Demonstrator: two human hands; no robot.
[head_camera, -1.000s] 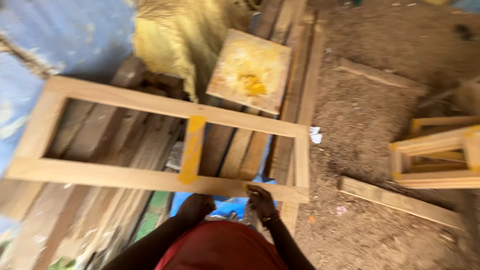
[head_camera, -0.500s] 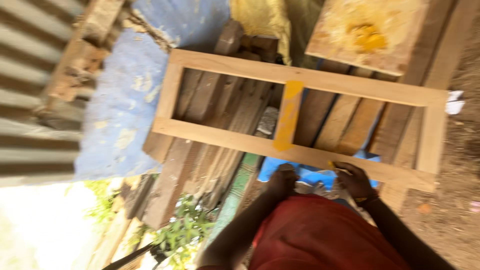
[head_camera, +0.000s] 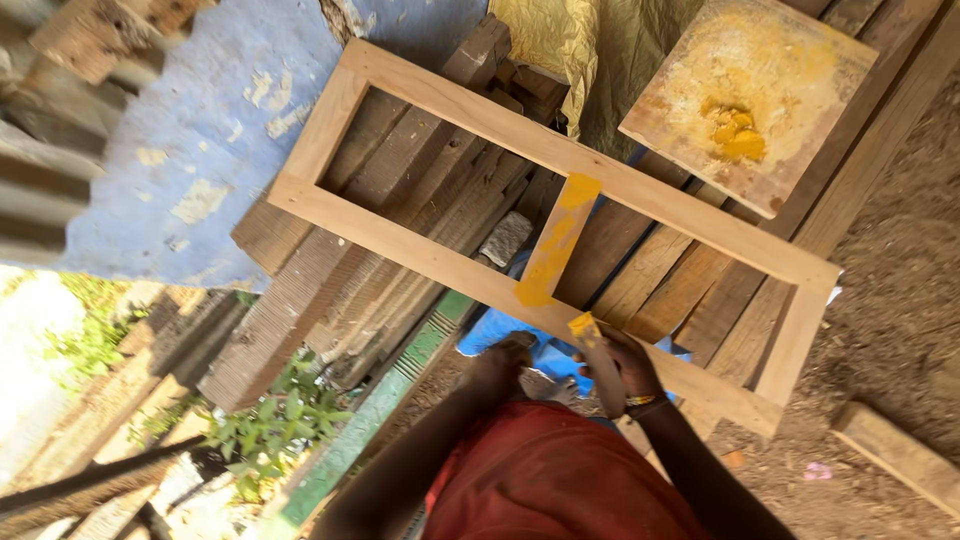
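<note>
Right hand (head_camera: 628, 362) closes its grip on a flat stick (head_camera: 598, 350) tipped with yellow paste, at the near rail of a wooden frame (head_camera: 430, 258) lying on stacked planks (head_camera: 400, 190) | left hand (head_camera: 508, 352) curled beside it, grip unclear | square board (head_camera: 740, 90) smeared yellow at top right | blue sheet (head_camera: 500, 330) mostly hidden under the frame

Both arms reach forward, bent; left hand (head_camera: 507, 352) a loose fist, right hand (head_camera: 618, 362) curled closed beside it

Pale wooden frame (head_camera: 440, 262), yellow-smeared crossbar, lying on planks
</note>
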